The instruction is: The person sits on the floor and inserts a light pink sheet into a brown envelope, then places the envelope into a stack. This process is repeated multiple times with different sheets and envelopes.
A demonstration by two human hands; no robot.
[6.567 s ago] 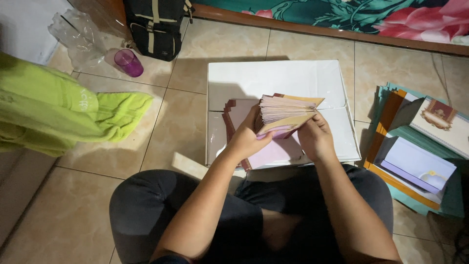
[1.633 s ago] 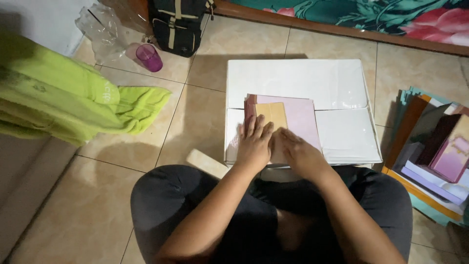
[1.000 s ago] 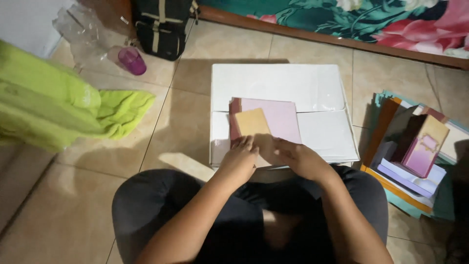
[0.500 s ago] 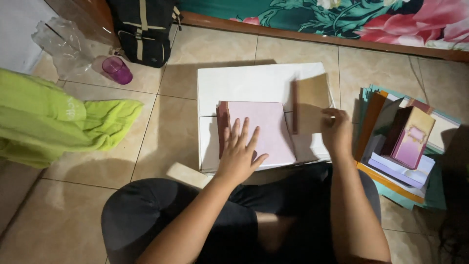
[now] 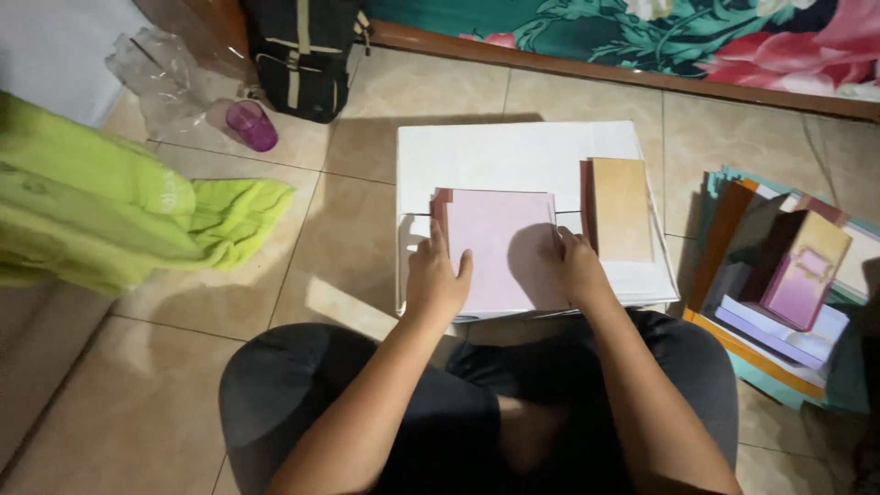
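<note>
A home: tiled floor (image 5: 348, 266), floral bedding (image 5: 660, 37), a black backpack (image 5: 298, 55) beside it.

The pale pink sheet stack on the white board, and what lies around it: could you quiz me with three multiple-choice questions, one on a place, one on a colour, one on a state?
1. Where does the tan rectangular card lie?
A. to the right of the pale pink sheet stack, on the white board
B. on the lime green cloth
C. inside the black bag

2. What colour is the small plastic cup on the tiled floor?
A. yellow
B. purple
C. white

3. How are the two hands placed?
A. both raised in the air
B. both resting on the pink stack
C. both gripping the cup

Answers:
1 A, the card sits beside the stack's right edge on the board.
2 B, the cup near the bag is purple.
3 B, the left hand lies flat on the stack's left part and the right hand on its right edge.
</note>
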